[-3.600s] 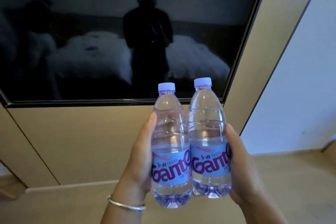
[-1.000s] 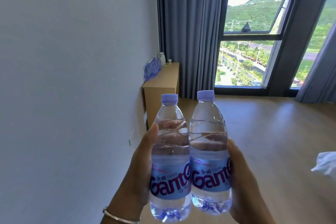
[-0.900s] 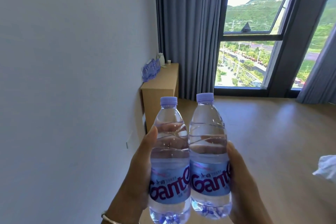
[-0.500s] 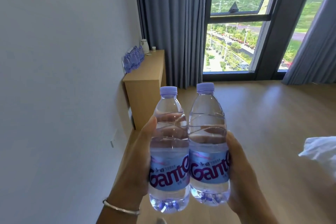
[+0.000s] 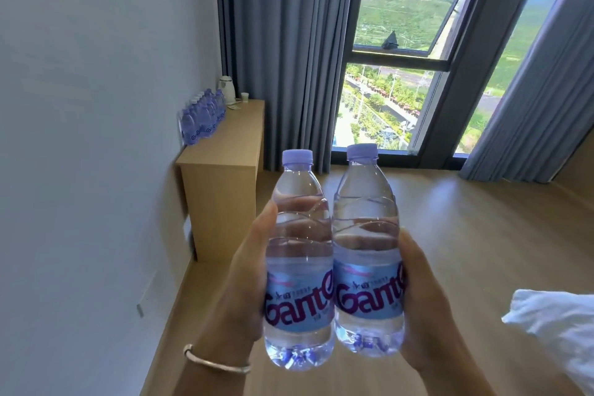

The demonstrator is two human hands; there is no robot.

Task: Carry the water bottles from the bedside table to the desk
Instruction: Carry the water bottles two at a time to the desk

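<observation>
In front of you, held up over the wooden floor [image 5: 466, 251], are the two water bottles — the left bottle [image 5: 299, 264] and the right bottle [image 5: 368, 254] stand upright, side by side and touching. Your left hand [image 5: 244, 286] grips the left bottle, thumb up along its side and fingers curled round the back, a silver bracelet [image 5: 215, 362] on that wrist. Your right hand [image 5: 424, 305] grips the right bottle the same way. Both have pale purple caps and blue labels. Far off to the left, against the white wall [image 5: 80, 138], stands the desk [image 5: 225, 157] — a row of bottles [image 5: 202, 117] lines its wall side, with a white kettle [image 5: 226, 87] and a small cup [image 5: 245, 96] at its far end. Grey curtains [image 5: 289, 51] frame the window [image 5: 392, 74] beyond. White bedding [image 5: 556, 321] shows at the near right.
</observation>
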